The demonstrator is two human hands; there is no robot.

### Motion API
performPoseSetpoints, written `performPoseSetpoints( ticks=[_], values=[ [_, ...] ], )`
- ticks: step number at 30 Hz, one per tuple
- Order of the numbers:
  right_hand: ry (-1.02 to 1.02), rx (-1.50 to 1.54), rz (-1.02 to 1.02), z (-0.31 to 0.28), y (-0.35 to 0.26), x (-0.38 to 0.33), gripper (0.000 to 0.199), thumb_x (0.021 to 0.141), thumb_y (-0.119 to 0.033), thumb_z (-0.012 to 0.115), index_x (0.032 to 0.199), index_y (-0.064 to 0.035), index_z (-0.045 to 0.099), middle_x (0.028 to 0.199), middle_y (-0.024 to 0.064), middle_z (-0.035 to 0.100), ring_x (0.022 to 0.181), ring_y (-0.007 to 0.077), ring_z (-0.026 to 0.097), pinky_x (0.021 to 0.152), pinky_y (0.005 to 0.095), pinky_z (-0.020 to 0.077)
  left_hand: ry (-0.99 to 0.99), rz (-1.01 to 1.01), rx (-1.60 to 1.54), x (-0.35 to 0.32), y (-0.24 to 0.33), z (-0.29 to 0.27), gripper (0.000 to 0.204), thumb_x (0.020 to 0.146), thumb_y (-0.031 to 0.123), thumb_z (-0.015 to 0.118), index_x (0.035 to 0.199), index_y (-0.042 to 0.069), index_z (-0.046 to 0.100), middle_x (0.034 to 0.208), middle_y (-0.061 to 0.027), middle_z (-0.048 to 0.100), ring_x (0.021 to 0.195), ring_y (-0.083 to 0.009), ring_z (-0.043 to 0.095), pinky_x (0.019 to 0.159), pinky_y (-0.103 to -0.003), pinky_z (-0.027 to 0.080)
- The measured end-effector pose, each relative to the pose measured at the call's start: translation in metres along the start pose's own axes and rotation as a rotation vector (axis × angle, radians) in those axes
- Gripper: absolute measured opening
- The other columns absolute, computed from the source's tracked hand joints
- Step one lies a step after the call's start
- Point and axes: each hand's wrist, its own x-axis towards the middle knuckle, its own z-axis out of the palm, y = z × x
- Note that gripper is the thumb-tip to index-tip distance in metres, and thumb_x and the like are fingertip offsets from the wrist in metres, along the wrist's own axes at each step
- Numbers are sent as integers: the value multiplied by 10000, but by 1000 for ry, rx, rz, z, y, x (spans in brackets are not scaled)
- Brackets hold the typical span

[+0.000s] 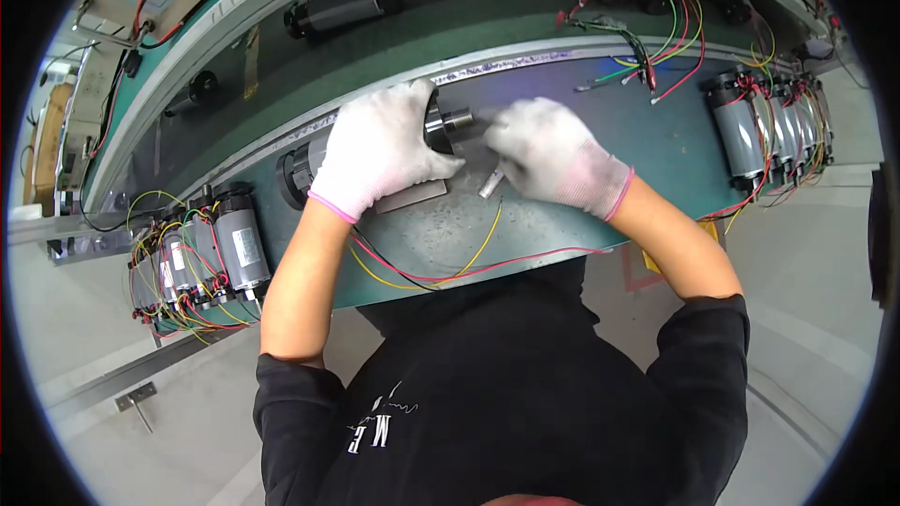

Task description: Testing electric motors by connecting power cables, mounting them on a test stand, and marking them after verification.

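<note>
My left hand (380,145), in a white knit glove, is closed over an electric motor (296,178) lying on its side. The dark end cap of the motor and its bright metal shaft (457,120) stick out to the right of the hand. Close to the shaft tip, my right hand (553,152) is gloved too, with its fingers curled together. Something dark and thin seems to show at those fingertips, too blurred to name. A short silver cylinder (490,184) shows just below the right hand; whether the hand touches it cannot be told. Under my left hand is a flat grey block (412,197).
Red, yellow and black wires (469,274) trail along the near edge of the green bench (647,183). Grey motors with wires stand in groups at the left (242,239) and right (736,131). Beyond a metal rail, another motor (347,6) lies on a green surface.
</note>
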Motion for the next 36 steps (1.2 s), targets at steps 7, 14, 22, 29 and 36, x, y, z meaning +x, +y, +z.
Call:
performPoseSetpoints(
  ticks=[7,14,22,29,36],
  values=[
    [-71,57,637,50,-11,-8,439,923,-217,720,1328,-50,705,938,161,785,866,368,758,784,486,613,639,300,119,-4,-19,48,769,672,368,960,1274,19,635,1221,-165,678,1110,-345,712,956,-439,593],
    [77,215,610,71,10,-28,454,994,-249,658,1391,-31,671,804,142,771,743,303,758,693,437,606,579,264,47,-4,-26,56,745,688,315,955,1302,48,629,1211,-130,654,1128,-334,665,951,-446,582],
    [324,1479,658,-9,-31,-35,392,1068,-329,603,836,-19,663,623,62,627,541,142,582,501,269,422,711,360,-10,-6,-25,62,750,702,236,935,1356,45,621,1271,-142,645,1134,-366,668,973,-458,574],
    [-70,1213,457,-48,-102,7,553,1040,-479,669,702,-46,613,660,84,630,567,184,593,511,324,425,477,713,-439,-90,-57,84,372,842,212,789,1132,13,669,1099,-132,702,929,-378,667,791,-465,549],
    [-221,706,263,-8,-103,162,517,1081,-382,565,1372,42,515,1175,177,712,982,261,691,826,361,558,852,214,-1110,-152,-160,198,256,856,81,769,1095,24,699,915,-144,696,761,-322,664,690,-444,526]
  ],
)
